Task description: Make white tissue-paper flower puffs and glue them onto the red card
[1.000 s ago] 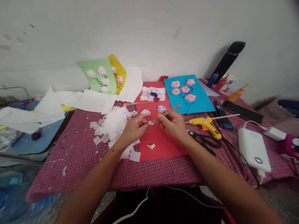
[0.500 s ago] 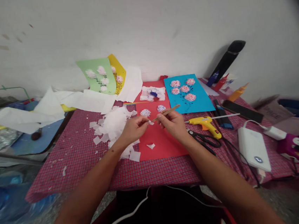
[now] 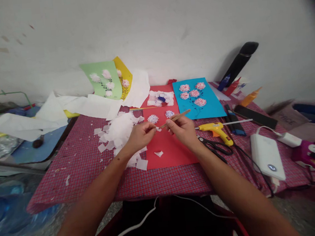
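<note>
My left hand pinches a small white tissue paper piece over the red sheet. A thin wooden stick is held in my right hand, its lower tip at the tissue piece. Just beyond my fingers, two speckled white-and-purple paper flowers sit on the red sheet. Another scrap of white tissue lies nearer to me. Left of the red sheet spreads a heap of white tissue squares. A paint-stained tissue with blue and red blotches rests at the back of the sheet.
To the right are a blue card with pink-white flowers, a yellow glue gun, black scissors, a white power bank and paint bottles. Green and yellow flower cards lean on the wall. White paper sheets lie back left.
Almost nothing differs. Both hands stay together over the red sheet, the stick's tip still at the tissue piece; the view has shifted very slightly.
</note>
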`<state>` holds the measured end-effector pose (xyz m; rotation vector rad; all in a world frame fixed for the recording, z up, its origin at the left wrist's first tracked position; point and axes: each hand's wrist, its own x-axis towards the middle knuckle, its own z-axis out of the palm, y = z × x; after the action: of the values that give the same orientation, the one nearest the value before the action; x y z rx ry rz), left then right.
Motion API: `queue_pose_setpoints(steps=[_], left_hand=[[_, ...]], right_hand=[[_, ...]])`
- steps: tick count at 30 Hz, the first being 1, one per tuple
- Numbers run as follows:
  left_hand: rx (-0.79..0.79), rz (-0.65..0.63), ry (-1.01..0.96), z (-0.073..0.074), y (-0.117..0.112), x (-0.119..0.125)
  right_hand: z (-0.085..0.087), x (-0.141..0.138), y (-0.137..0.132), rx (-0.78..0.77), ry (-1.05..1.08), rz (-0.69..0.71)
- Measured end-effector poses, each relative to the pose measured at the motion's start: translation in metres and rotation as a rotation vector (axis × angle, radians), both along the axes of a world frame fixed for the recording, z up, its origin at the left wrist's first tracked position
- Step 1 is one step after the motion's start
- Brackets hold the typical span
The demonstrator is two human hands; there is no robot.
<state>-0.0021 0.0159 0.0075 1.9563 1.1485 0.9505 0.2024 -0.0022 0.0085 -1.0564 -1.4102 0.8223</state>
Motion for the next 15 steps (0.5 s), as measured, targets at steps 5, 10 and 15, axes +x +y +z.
queue_pose_setpoints(steps=[5,10,15], left_hand=[[-0.068,-0.005,-0.068,-0.0005,0.0003,0.001],[-0.164,-0.017,-0.144,0.0035,-0.0009,0.0035],[-0.228,-0.028,-0.2,0.0054,-0.0001,0.0041]], right_hand=[[0.0001,-0.0002,0.0003,-0.009,-0.013,0.001],[0.0001,-0.001,-0.0004,0.015,-0.04,0.013],[0.0004,-0.0007,-0.0017,0.024,0.013,0.018]])
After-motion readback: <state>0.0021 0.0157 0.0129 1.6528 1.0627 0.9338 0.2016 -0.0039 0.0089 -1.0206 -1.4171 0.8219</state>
